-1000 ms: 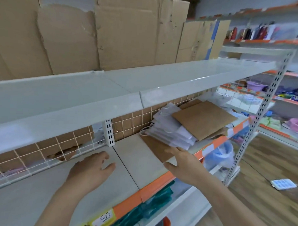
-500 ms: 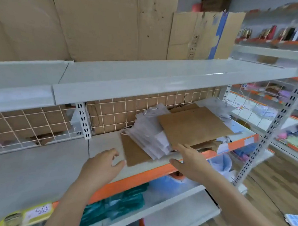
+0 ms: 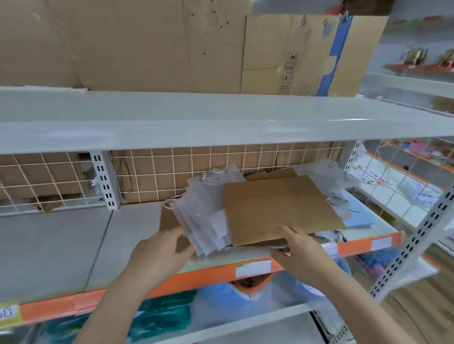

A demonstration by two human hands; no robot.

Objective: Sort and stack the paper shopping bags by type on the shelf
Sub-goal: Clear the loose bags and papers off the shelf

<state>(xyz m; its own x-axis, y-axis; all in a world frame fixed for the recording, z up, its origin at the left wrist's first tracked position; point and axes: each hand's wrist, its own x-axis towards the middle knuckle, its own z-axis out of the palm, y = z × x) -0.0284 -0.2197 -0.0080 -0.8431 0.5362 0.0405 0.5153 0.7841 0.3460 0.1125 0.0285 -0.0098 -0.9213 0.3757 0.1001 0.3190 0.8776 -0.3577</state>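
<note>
Both hands are at the pile now. The left hand [image 3: 162, 249] comes in with loose, relaxed fingers just touching the near corner of the fanned sheaf of flat white paper bags with cord handles [image 3: 206, 212], holding nothing. The right hand [image 3: 299, 249] lies at the front edge of the flat brown kraft paper bag [image 3: 279, 208], fingers on top; whether the thumb has hooked underneath cannot be told, so the grip stays uncertain.

The bags sit right of centre on the grey metal shelf with the orange price strip [image 3: 129, 245], brown bag overlapping the white ones.

The sensible play here looks like lifting the brown bag clear first, since it pins the white sheaf, while the left hand steadies that fan so it does not slide off the lip. Then square the white bags against the wire grid back panel [image 3: 195, 165].

Hard to read: more brown paper shows beneath the pile, count unknown. Pale blue sheets [image 3: 359, 219] and further white bags at the far right are blurred. The upper shelf board [image 3: 223, 119] cuts off the rear.
</note>
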